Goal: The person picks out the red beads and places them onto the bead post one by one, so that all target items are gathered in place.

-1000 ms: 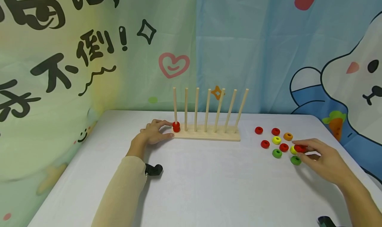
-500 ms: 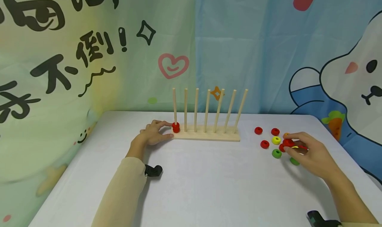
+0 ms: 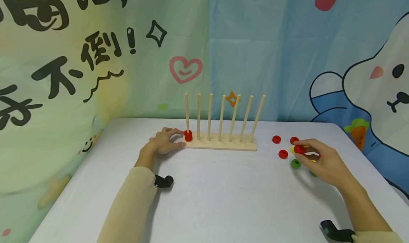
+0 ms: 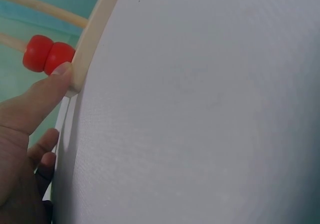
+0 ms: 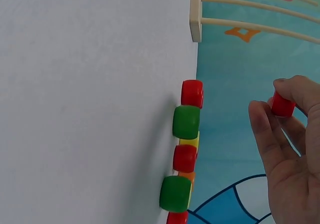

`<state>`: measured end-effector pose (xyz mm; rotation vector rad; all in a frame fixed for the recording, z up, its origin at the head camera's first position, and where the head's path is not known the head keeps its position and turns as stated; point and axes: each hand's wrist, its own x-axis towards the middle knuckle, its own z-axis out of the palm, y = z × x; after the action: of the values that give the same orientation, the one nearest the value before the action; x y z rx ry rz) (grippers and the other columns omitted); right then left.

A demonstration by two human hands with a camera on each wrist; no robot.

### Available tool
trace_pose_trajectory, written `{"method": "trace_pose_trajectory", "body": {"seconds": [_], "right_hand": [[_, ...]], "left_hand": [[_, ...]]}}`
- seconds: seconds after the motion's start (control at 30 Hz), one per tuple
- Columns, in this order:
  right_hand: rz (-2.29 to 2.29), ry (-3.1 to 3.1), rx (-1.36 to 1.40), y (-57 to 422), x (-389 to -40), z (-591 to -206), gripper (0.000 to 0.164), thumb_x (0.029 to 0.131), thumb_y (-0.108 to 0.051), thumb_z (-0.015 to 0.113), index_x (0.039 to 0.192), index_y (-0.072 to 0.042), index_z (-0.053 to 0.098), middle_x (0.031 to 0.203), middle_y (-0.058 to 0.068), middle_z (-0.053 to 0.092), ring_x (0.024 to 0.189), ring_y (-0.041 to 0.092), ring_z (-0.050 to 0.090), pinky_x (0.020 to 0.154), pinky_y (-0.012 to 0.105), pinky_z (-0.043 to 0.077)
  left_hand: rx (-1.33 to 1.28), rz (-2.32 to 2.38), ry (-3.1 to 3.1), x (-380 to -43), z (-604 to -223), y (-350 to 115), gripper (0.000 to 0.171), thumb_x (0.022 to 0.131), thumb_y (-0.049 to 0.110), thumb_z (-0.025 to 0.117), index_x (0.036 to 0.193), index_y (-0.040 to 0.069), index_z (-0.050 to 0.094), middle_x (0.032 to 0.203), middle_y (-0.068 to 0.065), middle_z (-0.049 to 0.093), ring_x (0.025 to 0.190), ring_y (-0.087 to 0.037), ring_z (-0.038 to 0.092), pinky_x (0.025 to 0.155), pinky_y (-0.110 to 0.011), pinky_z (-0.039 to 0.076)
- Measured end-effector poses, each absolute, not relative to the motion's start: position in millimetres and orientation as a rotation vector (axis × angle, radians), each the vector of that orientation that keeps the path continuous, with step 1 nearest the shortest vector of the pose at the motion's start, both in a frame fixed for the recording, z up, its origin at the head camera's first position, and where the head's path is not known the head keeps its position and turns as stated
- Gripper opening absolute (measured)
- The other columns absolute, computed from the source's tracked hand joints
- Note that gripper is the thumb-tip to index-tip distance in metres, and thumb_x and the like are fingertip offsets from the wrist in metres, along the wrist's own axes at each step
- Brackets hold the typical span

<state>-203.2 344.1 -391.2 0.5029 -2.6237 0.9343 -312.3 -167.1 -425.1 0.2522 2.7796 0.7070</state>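
A wooden peg rack [image 3: 220, 145] with several upright pegs stands toward the back of the white table. Two red beads [image 3: 188, 136] are stacked on its leftmost peg. My left hand [image 3: 163, 143] holds the rack's left end, with thumb at the front corner and index finger by the beads; in the left wrist view the thumb [image 4: 47, 89] presses at the base beside the lower bead. To the right, my right hand [image 3: 327, 161] pinches a red bead [image 3: 299, 149] between thumb and fingers, raised above the loose beads. The right wrist view shows this pinched bead [image 5: 283, 106] clear of the table.
Loose beads lie right of the rack: red beads [image 3: 283, 154], a green bead [image 3: 295, 164], and yellow and orange ones partly hidden behind the right hand. A printed cloth backdrop [image 3: 249, 58] hangs behind the table's back edge.
My right hand has moved left and slightly up over the loose beads, carrying the red bead with it. The left hand and the rack stay in place.
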Motion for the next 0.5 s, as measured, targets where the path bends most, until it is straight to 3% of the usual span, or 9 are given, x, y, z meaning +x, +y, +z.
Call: {"method": "trace_pose_trajectory", "body": {"seconds": [0.5], "right_hand": [[0.894, -2.640, 0.546, 325, -215, -386, 0.041, 0.082, -0.001, 0.078, 0.120, -0.011, 0.066, 0.111, 0.001, 0.063, 0.091, 0.000, 0.058, 0.074, 0.011, 0.050]], "left_hand": [[0.232, 0.695, 2.791, -311, -423, -164, 0.059, 0.087, 0.062, 0.062, 0.140, 0.041, 0.049, 0.154, -0.007, 0.031, 0.138, -0.038, 0.029, 0.102, -0.065, 0.025]]}}
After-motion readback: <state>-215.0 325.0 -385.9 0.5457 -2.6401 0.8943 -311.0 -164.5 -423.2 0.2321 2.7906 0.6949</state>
